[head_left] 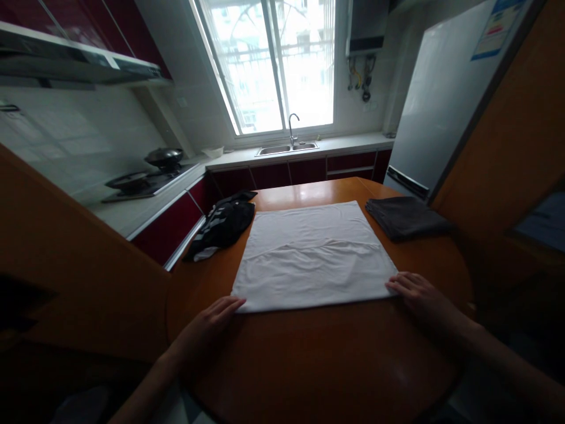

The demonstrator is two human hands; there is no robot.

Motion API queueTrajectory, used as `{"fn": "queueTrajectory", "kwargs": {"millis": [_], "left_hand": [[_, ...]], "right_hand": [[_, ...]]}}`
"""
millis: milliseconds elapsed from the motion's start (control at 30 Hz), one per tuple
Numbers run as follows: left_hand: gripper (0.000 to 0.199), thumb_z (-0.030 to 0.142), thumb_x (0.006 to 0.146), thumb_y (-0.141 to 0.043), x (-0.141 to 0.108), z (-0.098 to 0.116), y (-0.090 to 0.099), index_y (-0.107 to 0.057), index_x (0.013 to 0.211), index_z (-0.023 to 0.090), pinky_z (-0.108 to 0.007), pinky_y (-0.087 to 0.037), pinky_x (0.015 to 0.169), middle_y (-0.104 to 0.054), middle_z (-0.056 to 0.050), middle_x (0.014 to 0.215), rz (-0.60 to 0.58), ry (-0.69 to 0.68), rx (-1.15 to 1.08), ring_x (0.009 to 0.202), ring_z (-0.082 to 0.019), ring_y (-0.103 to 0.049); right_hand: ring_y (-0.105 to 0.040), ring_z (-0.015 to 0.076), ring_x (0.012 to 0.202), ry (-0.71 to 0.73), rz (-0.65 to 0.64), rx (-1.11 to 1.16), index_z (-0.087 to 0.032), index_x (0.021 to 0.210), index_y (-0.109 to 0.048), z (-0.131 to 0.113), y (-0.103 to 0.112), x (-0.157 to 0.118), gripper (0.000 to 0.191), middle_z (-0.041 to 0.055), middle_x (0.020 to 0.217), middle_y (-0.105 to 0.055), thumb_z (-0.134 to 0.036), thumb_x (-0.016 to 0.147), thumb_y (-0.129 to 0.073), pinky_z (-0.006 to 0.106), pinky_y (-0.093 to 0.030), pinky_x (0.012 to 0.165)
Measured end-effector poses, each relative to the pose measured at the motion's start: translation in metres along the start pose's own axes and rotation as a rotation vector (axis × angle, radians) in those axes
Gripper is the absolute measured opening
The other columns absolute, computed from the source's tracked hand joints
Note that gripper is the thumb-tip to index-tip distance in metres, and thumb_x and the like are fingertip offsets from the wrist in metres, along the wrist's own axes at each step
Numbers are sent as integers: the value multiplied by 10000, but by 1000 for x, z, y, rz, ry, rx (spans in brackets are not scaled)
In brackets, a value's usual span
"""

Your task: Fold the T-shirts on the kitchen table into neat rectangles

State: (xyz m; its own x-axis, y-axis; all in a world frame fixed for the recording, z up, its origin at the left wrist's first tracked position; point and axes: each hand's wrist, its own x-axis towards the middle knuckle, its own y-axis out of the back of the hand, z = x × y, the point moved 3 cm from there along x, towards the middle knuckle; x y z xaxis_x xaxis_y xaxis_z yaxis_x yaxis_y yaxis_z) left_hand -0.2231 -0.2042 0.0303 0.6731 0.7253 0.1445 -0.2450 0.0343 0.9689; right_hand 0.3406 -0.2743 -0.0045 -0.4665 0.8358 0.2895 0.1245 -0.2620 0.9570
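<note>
A white folded cloth (309, 265) lies spread in a near-rectangle on the wooden table (318, 359), with a wrinkled fold line running across its middle. My left hand (218, 313) grips its near left corner, fingers together on top of the fabric. At the near right corner, my right hand (410, 288) holds the edge between fingers and thumb. Whether the cloth is a garment I cannot tell. To its left is a crumpled black garment (227, 221) with pale stripes. A dark grey folded cloth (404, 217) rests to its right.
Beyond the table runs a white counter (238, 156) with a steel sink (276, 150) and faucet under a window. A lidded pan (163, 156) sits on the stove at left. A fridge (436, 100) stands at right, and wooden panels flank both sides.
</note>
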Motion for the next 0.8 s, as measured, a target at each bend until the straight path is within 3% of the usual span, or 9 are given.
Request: {"fn": "queueTrajectory", "kwargs": {"millis": [233, 400, 633, 800], "left_hand": [[689, -22, 831, -353, 11, 4, 3, -585, 1378, 327, -347, -530, 1040, -644, -29, 1305, -54, 50, -21, 1194, -201, -623], [495, 45, 892, -366, 8, -2, 2, -673, 1231, 234, -370, -551, 1006, -686, -74, 1220, 14, 57, -22, 1123, -214, -663], [379, 143, 932, -441, -10, -19, 9, -712, 1180, 239, -309, -580, 940, -742, -56, 1156, 149, -52, -90, 1041, -200, -715], [284, 264, 941, -524, -23, -14, 19, -747, 1114, 242, -262, -593, 856, -764, -61, 1086, 158, 21, -176, 957, -197, -741]], "right_hand": [[-594, 256, 1059, -28, 17, -50, -213, 1083, -706, -1, -1, 11, 348, 97, 1126, -672, -44, 879, -481, 400, -452, 941], [-606, 239, 1001, -15, 68, -3, -208, 1052, -712, 9, -2, 1, 274, 92, 1062, -686, -116, 939, -480, 385, -463, 917], [-640, 233, 966, 2, 216, 123, -230, 1020, -722, 10, 11, -7, 224, 79, 1005, -719, -187, 963, -510, 392, -503, 877], [-654, 242, 975, -8, 164, 328, -265, 1007, -721, 8, 24, -18, 186, 76, 1042, -715, -212, 930, -561, 410, -544, 858]]}}
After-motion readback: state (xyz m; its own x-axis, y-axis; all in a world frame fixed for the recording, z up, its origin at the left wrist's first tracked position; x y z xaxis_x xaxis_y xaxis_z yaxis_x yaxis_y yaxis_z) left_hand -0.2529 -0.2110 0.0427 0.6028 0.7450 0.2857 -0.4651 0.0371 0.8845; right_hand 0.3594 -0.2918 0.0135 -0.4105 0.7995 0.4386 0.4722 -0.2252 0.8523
